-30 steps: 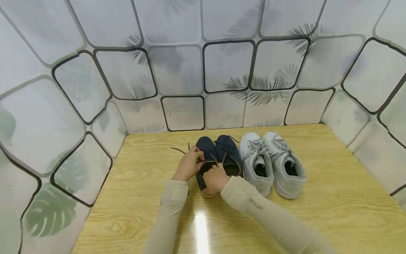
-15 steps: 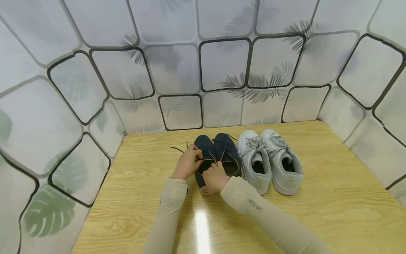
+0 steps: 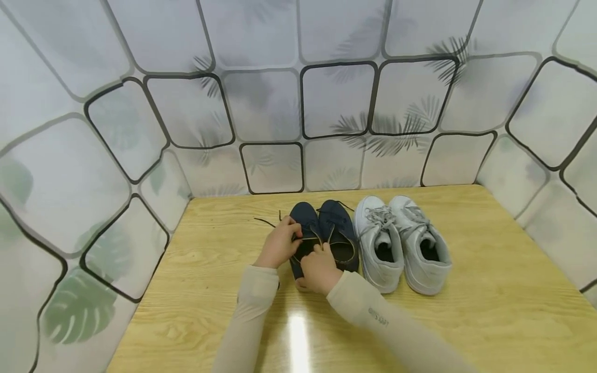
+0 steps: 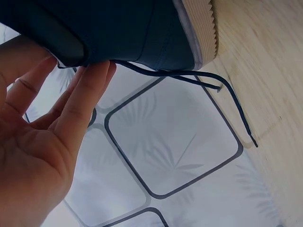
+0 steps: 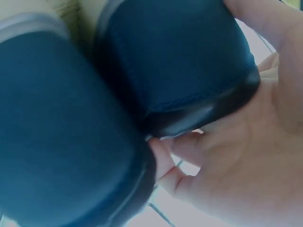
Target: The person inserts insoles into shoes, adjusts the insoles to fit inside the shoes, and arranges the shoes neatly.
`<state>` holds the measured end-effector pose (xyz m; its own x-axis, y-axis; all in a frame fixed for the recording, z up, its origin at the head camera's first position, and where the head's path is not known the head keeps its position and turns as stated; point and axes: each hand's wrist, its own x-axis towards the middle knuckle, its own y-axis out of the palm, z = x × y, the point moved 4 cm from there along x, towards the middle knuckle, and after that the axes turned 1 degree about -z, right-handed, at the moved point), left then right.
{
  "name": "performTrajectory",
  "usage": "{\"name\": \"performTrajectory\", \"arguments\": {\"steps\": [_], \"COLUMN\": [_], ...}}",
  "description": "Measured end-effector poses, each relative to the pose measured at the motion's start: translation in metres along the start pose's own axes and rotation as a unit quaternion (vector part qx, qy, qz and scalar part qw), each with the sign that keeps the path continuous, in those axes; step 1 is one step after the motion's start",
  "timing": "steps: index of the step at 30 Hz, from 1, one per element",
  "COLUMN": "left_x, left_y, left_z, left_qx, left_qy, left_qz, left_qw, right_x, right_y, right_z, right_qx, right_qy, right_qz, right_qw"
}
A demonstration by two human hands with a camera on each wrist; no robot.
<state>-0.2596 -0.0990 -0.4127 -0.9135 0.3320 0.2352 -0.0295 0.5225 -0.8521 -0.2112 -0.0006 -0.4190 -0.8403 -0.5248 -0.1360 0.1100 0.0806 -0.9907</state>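
A pair of navy lace-up shoes stands side by side on the table, toes away from me. My left hand (image 3: 280, 243) grips the left navy shoe (image 3: 304, 213) at the side of its opening, with the thumb at the inner edge and fingers outside, as the left wrist view shows. Over the same shoe's heel lies my right hand (image 3: 320, 268). Its thumb is at the back of the heel and its fingers reach over the opening, towards the right navy shoe (image 3: 333, 215). A loose dark lace (image 4: 203, 74) trails from the left shoe's outer side.
Close against the right navy shoe stands a white sneaker (image 3: 379, 243), with a second white sneaker (image 3: 422, 248) beside it. Both have grey laces. Patterned fabric walls (image 3: 336, 166) bound the wooden table (image 3: 210, 290) at the back and sides.
The head view shifts slightly. My right wrist and sleeve turn a little while that hand stays at the heel. The left hand and all the shoes keep their places.
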Motion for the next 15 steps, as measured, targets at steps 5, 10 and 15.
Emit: {"name": "performTrajectory", "arguments": {"steps": [5, 10, 15], "left_x": [-0.007, -0.014, -0.014], "left_y": [0.001, -0.005, -0.014], "left_z": [-0.004, -0.017, -0.038], "left_qx": [0.000, -0.001, 0.061], "left_qy": [-0.011, -0.020, 0.019], "left_qz": [0.009, -0.001, -0.067], "left_qw": [0.9999, 0.9998, 0.9957], "right_x": [-0.013, -0.033, -0.055], "right_y": [0.003, -0.013, -0.042], "right_z": [-0.006, -0.023, -0.058], "right_qx": [0.042, 0.188, 0.209], "right_qy": [-0.028, -0.082, -0.072], "right_qz": [-0.052, -0.107, -0.318], "right_qw": [0.9974, 0.9729, 0.9219]}}
